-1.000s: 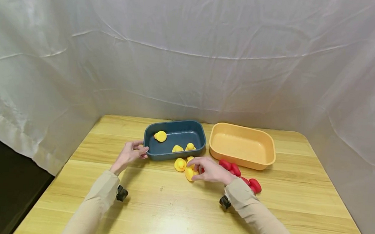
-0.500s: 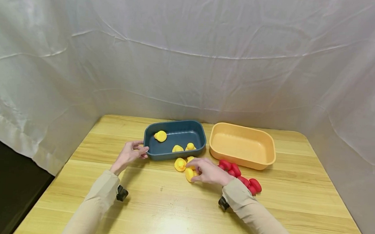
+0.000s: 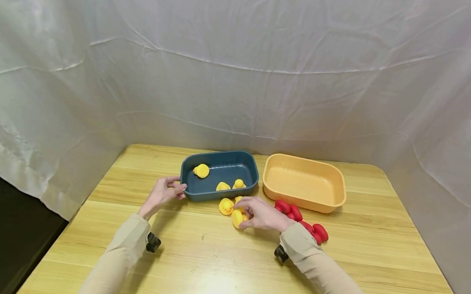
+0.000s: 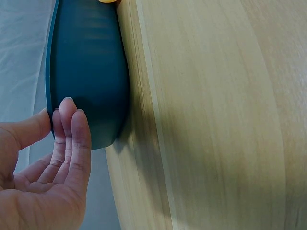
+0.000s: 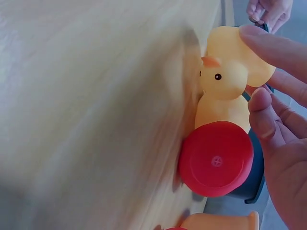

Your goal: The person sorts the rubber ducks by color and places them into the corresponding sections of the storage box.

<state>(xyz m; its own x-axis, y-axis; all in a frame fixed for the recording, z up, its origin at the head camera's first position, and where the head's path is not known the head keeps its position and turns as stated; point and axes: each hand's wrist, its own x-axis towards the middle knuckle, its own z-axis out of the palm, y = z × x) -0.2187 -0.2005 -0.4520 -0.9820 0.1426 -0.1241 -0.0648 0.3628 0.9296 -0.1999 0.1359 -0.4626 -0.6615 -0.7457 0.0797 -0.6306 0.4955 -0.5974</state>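
Note:
The left hand grips the left end of a dark blue bin, thumb outside and fingers over the rim in the left wrist view. Three yellow rubber ducks, one at the left, lie inside it. Just in front of the bin, the right hand has its fingers curled round a rubber duck; in the right wrist view a fingertip touches this duck. Beside it, another duck shows its face and orange beak. Left of the right hand sits one more duck.
An orange bin with nothing in it stands right of the blue one. Several rounded red toys lie in front of it, close to the right wrist; one red toy shows its round base. A pale curtain rises behind the wooden table.
The right hand has shifted very slightly, its fingers closing a little round the duck. The left hand and both bins have stayed put.

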